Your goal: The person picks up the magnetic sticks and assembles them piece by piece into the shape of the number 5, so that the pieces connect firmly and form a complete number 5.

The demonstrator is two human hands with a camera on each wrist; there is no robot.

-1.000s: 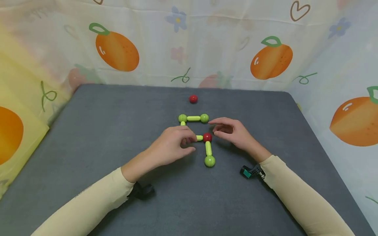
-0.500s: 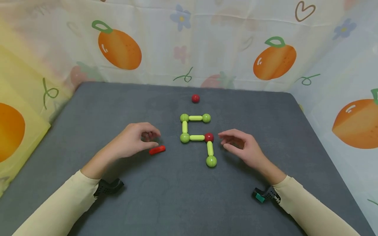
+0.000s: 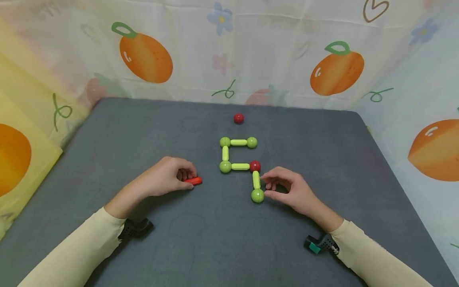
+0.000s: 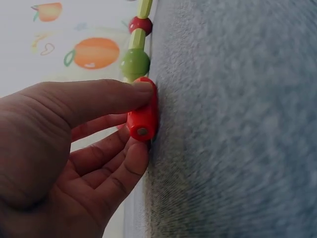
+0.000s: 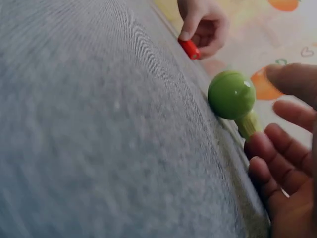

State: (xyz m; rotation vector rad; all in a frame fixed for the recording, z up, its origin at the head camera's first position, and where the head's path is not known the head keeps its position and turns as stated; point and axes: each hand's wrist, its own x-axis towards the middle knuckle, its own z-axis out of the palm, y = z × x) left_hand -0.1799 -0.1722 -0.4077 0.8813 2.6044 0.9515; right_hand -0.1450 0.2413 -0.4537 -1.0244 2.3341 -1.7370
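Observation:
In the head view, my left hand (image 3: 163, 177) pinches a short red magnetic stick (image 3: 195, 181) between thumb and fingers, low over the table. The left wrist view shows a metal dot at the near end of that red stick (image 4: 143, 121). To its right lies a chain of yellow-green sticks (image 3: 240, 166) joined by green balls (image 3: 225, 166) and one red ball (image 3: 255, 166). My right hand (image 3: 292, 189) is beside the chain's nearest green ball (image 3: 257, 195), fingers loosely bent. In the right wrist view, a gap shows between my thumb and this green ball (image 5: 231, 95).
A loose red ball (image 3: 238, 118) sits on the grey table (image 3: 201, 247) beyond the chain. Behind the table's far edge hangs a curtain (image 3: 272, 48) printed with oranges, and a yellow sheet (image 3: 25, 167) borders the left side.
My left hand first drew back left from the chain, uncovering it, then took hold of the red stick. My right hand came down from the chain's upper end to beside the near green ball.

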